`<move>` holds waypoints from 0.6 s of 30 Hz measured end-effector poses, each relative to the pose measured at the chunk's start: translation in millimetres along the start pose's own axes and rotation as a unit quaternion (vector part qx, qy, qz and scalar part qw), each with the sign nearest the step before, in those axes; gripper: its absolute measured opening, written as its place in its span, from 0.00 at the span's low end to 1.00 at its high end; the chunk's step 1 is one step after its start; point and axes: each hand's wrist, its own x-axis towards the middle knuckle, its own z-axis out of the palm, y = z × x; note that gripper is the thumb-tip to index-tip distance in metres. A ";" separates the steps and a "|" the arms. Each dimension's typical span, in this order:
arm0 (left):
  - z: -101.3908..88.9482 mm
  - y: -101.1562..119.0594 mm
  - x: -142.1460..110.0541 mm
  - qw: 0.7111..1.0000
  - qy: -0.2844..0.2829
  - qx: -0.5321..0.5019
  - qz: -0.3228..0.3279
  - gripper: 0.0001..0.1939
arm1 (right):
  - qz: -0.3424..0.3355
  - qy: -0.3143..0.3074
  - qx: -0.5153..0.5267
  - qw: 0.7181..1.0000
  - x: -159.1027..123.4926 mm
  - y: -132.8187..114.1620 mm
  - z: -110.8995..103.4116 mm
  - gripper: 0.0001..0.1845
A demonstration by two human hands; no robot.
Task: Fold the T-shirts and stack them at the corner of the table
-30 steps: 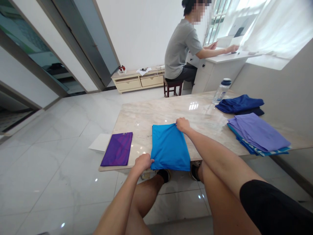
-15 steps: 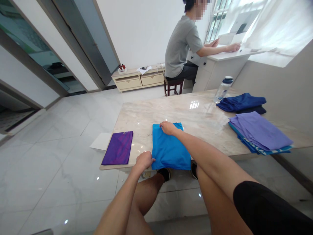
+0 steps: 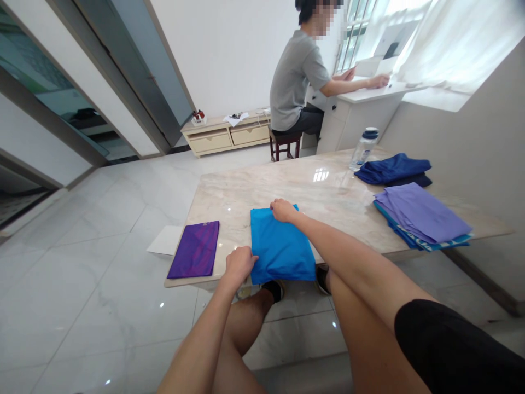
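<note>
Pale stone-look table (image 3: 229, 186) in a white-walled room, glossy floor; another person (image 3: 291, 82) sits side-on at a desk (image 3: 377, 96) on the far side. Blue cloth (image 3: 281, 246) lies at the table's near edge, left of centre, near end running past the edge. Purple cloth (image 3: 193, 250), flat and neat, well apart to its left. Far right: water bottle (image 3: 363, 150), crumpled dark blue cloth (image 3: 394, 168); nearer on the right, lilac cloth (image 3: 426, 213) on top of a stack.

Left hand (image 3: 239, 264): fingers curled, thumb at the blue cloth's left edge, by the near corner. Right hand (image 3: 284, 210): fingers bent over the far edge. Can't tell from here if either is really pinching fabric.

Handling, my read: light, limp, thin, probably a bit slippery on the smooth top. Nothing fragile, but it creases; ripples show toward the near end. Best hold: corners or doubled edges, thumb over fingers, light tension. Mid-panel grabs would just bunch it.

Orientation: long axis near-to-far, near end drifting slightly right. Left edge close to straight, right edge slants outward, so near end is wider than far.
</note>
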 end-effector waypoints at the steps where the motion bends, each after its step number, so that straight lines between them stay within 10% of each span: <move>1: 0.9 4.2 1.1 0.999 0.010 -0.023 0.030 0.12 | 0.017 -0.010 0.009 1.000 -4.4 5.5 -5.3 0.23; 9: 32.2 21.9 28.5 0.965 -0.018 -0.167 0.203 0.21 | 0.036 -0.268 0.170 0.948 -66.0 24.4 -12.2 0.13; 13: 33.6 15.0 40.7 0.978 -0.003 -0.158 0.140 0.18 | 0.073 -0.456 0.270 0.845 -88.8 36.6 -4.1 0.22; 18: 23.5 1.3 55.4 0.984 0.062 -0.166 -0.009 0.08 | 0.208 -0.391 0.212 0.871 -92.2 66.5 1.6 0.25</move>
